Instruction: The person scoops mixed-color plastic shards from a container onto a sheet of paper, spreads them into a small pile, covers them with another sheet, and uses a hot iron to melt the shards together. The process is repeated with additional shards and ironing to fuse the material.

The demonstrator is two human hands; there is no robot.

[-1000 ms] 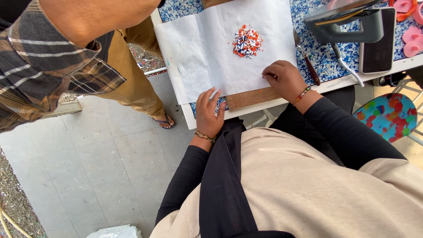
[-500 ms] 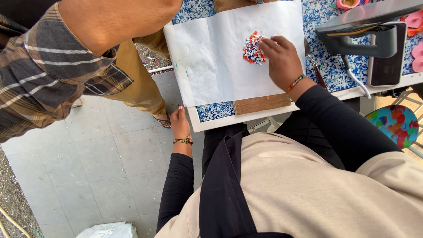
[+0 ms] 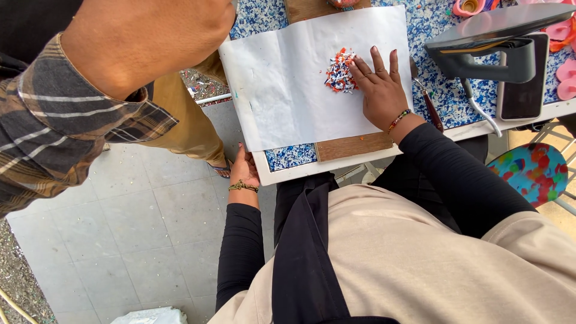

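The right hand (image 3: 379, 90) lies flat and released, palm down, on a white paper sheet (image 3: 294, 90). Its extended fingers (image 3: 365, 67) touch the right edge of a small pile of plastic flakes (image 3: 340, 72), coloured orange, white and dark blue. The hand grasps nothing. The pile sits on the upper middle of the sheet, just left of the fingers.

The sheet rests on a wooden board (image 3: 353, 146), of which 1 strip shows below the sheet's lower edge. The board lies on a counter (image 3: 438, 96) with a blue-and-white speckled surface and a white rim.

The left hand (image 3: 243, 170) hangs below the counter's lower left corner, off the surface and near the rim. Its fingers are loosely extended and hold nothing. A beaded bracelet circles each wrist.

To the right of the right hand, a tool with a dark red handle (image 3: 429, 107) lies on the counter. Further right, a grey clothes iron (image 3: 492, 42) stands over a dark phone (image 3: 522, 90), with the iron's cord (image 3: 480, 111) running toward the counter edge.

At upper left, another person's arm in a plaid sleeve (image 3: 72, 132) fills the frame close to the camera. A multicoloured stool seat (image 3: 531, 171) stands below the counter at right.
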